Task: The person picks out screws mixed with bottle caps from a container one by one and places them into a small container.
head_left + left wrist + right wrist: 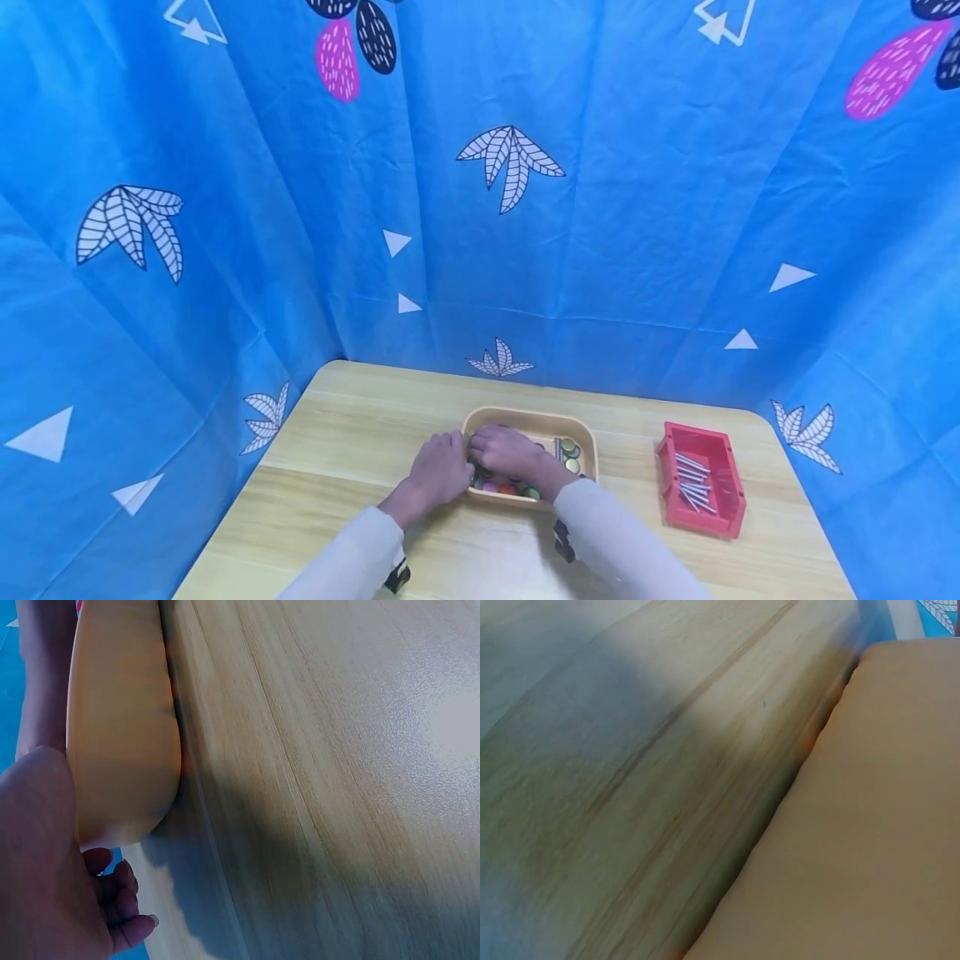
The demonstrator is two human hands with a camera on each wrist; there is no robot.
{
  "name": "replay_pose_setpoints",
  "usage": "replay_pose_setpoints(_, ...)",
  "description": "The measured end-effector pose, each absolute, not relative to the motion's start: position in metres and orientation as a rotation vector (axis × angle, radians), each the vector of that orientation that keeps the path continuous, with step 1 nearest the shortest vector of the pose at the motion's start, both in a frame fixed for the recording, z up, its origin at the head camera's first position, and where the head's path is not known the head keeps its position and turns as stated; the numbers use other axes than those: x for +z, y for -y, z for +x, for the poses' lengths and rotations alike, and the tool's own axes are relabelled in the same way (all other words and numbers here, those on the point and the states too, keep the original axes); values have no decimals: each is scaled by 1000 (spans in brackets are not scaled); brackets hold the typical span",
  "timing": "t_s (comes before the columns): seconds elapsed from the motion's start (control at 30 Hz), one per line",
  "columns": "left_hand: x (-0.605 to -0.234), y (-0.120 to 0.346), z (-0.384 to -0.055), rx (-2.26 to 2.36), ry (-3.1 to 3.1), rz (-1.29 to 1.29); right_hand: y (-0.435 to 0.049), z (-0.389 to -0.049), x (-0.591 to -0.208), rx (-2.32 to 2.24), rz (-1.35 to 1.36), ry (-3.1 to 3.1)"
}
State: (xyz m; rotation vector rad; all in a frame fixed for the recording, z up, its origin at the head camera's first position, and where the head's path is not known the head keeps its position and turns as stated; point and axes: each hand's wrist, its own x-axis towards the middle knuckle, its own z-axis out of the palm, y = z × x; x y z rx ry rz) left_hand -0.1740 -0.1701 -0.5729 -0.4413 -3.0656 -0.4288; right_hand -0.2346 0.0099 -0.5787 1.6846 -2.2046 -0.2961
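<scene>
At the left end of a tan, smooth-walled tray point(124, 727) with rounded corners, the left hand point(441, 468) grips the rim, its thumb side against the wall and its fingers curled loosely around the outer end. Just beside it, the right hand point(510, 450) reaches down inside the same tray; its fingertips are hidden, so I cannot tell how far they are open or whether they hold anything. Around and to the right of that hand lie small round discs point(572, 465), some shiny gold, others red or green, with slim metallic rods point(558, 450) among them. White sleeves point(622, 533) cover both forearms. Well to the right of both hands stands a red plastic bin point(702, 523), angular and straight-edged, holding silvery screws point(694, 479); bare wood-grained table point(630, 492) separates it from the tray. More open tabletop stretches left of the left hand, and behind the hands the table's far edge meets a creased blue curtain point(637, 208) printed with leaves and triangles.
</scene>
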Motion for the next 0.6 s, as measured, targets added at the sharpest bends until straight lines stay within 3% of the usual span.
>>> replay_pose_setpoints(0.6, -574, 171, -173, -413, 3059, -453, -10, -242, -586, -398, 1687, 2086)
